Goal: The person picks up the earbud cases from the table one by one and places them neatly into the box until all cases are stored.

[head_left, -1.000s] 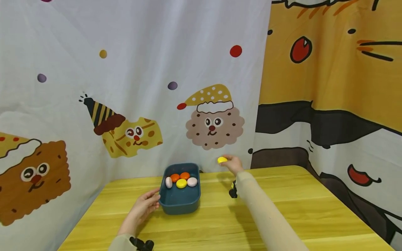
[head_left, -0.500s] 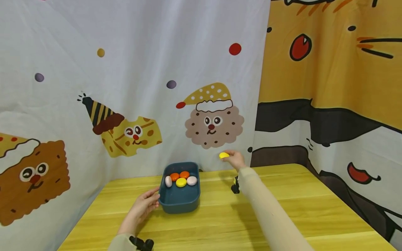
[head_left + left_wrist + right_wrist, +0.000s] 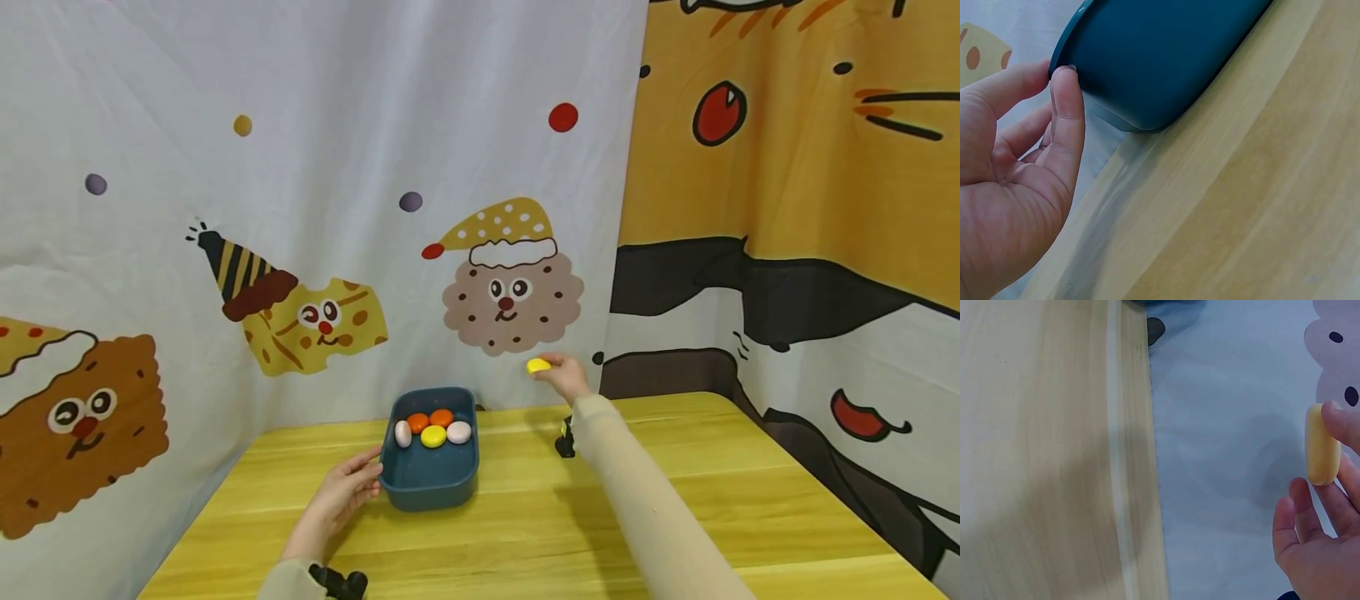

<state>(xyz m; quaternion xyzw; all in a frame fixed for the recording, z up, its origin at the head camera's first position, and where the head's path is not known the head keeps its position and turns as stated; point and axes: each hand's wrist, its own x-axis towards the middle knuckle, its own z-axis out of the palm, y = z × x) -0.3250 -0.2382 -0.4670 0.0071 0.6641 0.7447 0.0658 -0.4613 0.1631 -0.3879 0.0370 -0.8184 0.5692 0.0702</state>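
Observation:
In the head view my right hand [image 3: 568, 377] is raised above the table's back right part, pinching a smooth yellow oval piece [image 3: 537, 366] between thumb and fingers. From the right wrist view that yellow piece [image 3: 1322, 445] looks thick with rounded edges. My left hand [image 3: 347, 490] holds the left side of a dark blue-green box [image 3: 431, 498], thumb and index finger at its corner in the left wrist view. Inside the box lie similar oval pieces: two orange ones [image 3: 417, 423], one yellow [image 3: 433, 437] and two pale pink ones [image 3: 458, 432].
The box stands on a yellowish wood-grain table [image 3: 517, 533], near its back edge. Right behind hangs a white cloth [image 3: 337, 125] printed with cartoon snacks. Another cloth, with large orange and black shapes [image 3: 795, 200], hangs at the right.
My right hand has risen slightly and moved a little right with the yellow piece in it. The left hand and the box have stayed in place.

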